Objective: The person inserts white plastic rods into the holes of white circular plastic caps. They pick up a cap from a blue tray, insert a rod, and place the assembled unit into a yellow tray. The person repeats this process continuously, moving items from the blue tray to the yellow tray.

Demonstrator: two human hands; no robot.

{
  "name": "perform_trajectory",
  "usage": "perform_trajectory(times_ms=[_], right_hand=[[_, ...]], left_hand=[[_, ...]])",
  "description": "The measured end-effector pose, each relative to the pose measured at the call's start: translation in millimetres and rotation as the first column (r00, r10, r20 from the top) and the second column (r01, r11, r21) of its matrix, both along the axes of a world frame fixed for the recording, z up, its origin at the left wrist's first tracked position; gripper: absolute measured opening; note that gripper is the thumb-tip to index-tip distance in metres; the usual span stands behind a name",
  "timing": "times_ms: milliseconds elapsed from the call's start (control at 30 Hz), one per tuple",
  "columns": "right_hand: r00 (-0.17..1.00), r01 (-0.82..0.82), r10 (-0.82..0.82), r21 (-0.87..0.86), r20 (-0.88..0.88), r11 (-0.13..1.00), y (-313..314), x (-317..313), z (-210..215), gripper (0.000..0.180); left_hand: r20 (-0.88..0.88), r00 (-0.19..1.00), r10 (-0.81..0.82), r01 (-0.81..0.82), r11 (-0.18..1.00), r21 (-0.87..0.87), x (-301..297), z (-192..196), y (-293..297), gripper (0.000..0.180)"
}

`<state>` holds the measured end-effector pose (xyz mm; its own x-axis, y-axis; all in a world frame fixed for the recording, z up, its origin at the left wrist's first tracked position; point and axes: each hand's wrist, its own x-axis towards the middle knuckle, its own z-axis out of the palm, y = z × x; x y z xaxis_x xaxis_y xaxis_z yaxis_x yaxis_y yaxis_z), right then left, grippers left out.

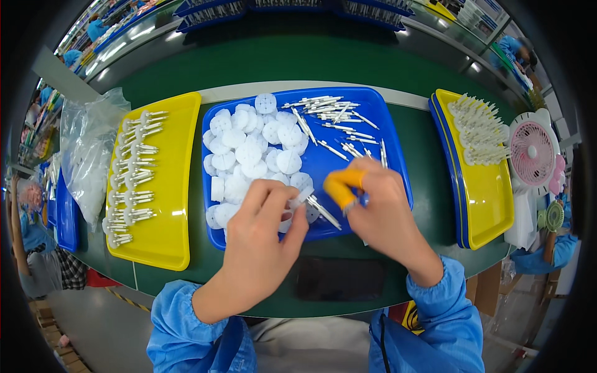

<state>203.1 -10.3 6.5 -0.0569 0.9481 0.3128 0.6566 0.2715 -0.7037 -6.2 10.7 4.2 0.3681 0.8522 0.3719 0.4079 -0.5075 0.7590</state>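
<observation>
My left hand pinches a white round disc between thumb and fingers. Several thin white sticks jut from this disc toward the lower right. Close to its right is my right hand, with yellow covers on its fingers. Those fingers are curled together, and what they hold, if anything, is mostly hidden. Both hands are over the near part of a blue tray. A heap of white discs fills the tray's left side, and loose white sticks lie at its far right.
Left stands a yellow tray with rows of stick-filled discs, beside a clear plastic bag. At right, stacked trays carry more of them, next to a pink fan. A dark phone-like slab lies nearest me. Other people work beyond.
</observation>
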Motion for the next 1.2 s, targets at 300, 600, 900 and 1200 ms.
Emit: perform_trajectory(times_ms=[300, 600, 900, 1200], right_hand=[[0.854, 0.198, -0.234, 0.126, 0.465, 0.972, 33.7, 2.6, -27.0, 0.018], [0.974, -0.214, 0.208, -0.061, -0.092, 0.975, -30.3, -4.9, 24.6, 0.044], [0.979, -0.197, 0.201, -0.085, 0.04, 0.977, -28.7, 1.0, 18.4, 0.047], [0.979, -0.18, 0.188, -0.099, 0.076, 0.979, -30.5, -3.0, 17.0, 0.026]], left_hand=[[0.036, 0.999, 0.004, 0.003, 0.979, -0.203, -7.5, 17.7, 7.9, 0.015], [0.079, 0.996, -0.052, 0.07, 0.966, -0.25, -7.4, 16.4, 7.2, 0.013], [0.03, 0.996, -0.085, 0.089, 0.98, -0.177, -5.2, 11.3, 5.3, 0.017], [-0.005, 0.999, -0.044, 0.042, 0.975, -0.216, -3.3, 11.0, 3.3, 0.019]])
